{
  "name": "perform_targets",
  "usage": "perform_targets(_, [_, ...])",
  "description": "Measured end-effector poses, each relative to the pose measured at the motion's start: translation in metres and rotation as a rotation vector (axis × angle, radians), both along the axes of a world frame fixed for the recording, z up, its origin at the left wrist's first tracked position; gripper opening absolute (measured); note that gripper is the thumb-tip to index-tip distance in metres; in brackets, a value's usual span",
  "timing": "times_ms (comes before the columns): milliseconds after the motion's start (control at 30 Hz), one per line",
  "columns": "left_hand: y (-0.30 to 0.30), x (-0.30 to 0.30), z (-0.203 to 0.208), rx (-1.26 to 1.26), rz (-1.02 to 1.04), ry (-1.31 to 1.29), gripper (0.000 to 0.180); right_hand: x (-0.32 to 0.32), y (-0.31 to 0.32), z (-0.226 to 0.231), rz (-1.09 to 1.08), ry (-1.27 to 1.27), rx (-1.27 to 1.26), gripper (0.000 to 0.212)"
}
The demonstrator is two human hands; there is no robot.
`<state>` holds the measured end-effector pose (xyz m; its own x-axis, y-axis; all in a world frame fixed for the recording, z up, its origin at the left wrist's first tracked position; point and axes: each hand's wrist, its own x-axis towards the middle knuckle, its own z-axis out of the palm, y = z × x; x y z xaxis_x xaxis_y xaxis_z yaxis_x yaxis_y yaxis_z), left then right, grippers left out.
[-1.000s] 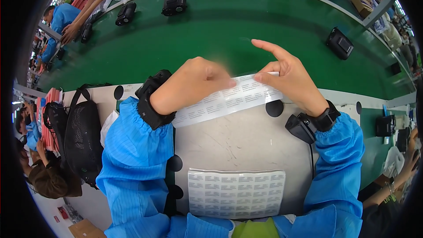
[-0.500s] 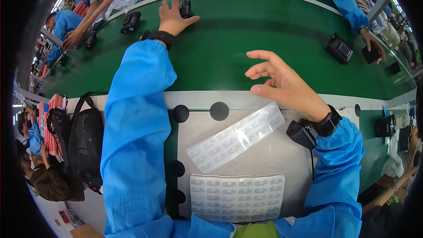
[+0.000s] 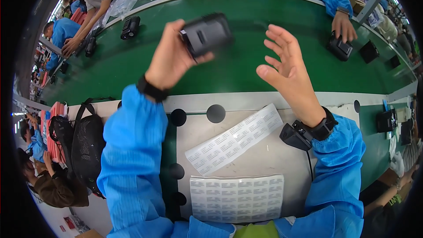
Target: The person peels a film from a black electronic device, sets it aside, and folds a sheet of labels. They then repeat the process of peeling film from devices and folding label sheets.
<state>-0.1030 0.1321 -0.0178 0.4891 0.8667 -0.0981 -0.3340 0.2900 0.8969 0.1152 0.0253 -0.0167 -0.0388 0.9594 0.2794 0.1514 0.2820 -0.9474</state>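
Note:
In my left hand [image 3: 171, 57] is a black boxy device [image 3: 208, 34], gripped at its left side and raised over the green conveyor belt [image 3: 238, 72]. Motion blurs it a little, so I cannot make out its exact kind. My right hand [image 3: 288, 68] hangs to the right of it over the belt's near edge, fingers spread and holding nothing. Below the hands, a slanted strip of printed labels [image 3: 235, 139] lies on the pale work board. A larger label sheet [image 3: 236, 198] lies nearer to me.
Similar black devices [image 3: 130, 27] stand on the belt at left and right. At far right a co-worker's hand [image 3: 343, 26] rests on one. Another person [image 3: 94, 0] leans in at far left. A black mesh bag [image 3: 87, 145] sits left of my arm.
My left hand has taken hold of the device at the belt's far side and brought it nearer. My right hand has turned more upright. The co-worker's hand moved left onto another device.

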Motion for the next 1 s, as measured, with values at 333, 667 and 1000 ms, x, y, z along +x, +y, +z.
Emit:
perform_targets(333, [-0.103,0.028,0.004,0.201,-0.125,0.017,0.041,-0.023,-0.016,0.005,0.017,0.159,0.23,0.072])
perform_targets(667, [-0.1,0.018,0.023,0.076,-0.031,-0.071,0.044,-0.01,-0.032,0.034,0.082,0.24,-0.025,0.005])
perform_targets(1000, [-0.107,0.022,0.01,0.397,0.05,0.06,0.069,-0.015,-0.038,0.034,0.057,0.091,-0.039,0.01])
